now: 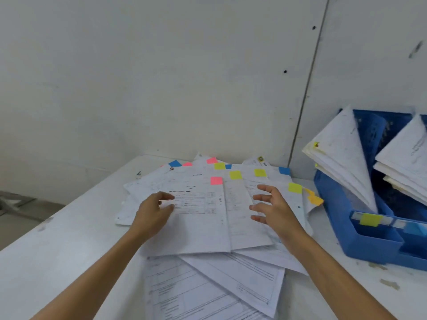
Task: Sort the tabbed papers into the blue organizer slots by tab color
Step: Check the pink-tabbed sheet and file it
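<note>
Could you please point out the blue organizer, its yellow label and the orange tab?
blue organizer [335, 211]: head view, left wall.
yellow label [369, 220]: head view, middle.
orange tab [315, 199]: head view, middle.

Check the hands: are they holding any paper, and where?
Nothing is held. The left hand lies open on the left part of the top sheet; the right hand is spread open over the pile.

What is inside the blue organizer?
A left stack and a right stack of papers lean in the organizer, behind a yellow label and a blue label. They hide the slot bottoms.
</note>
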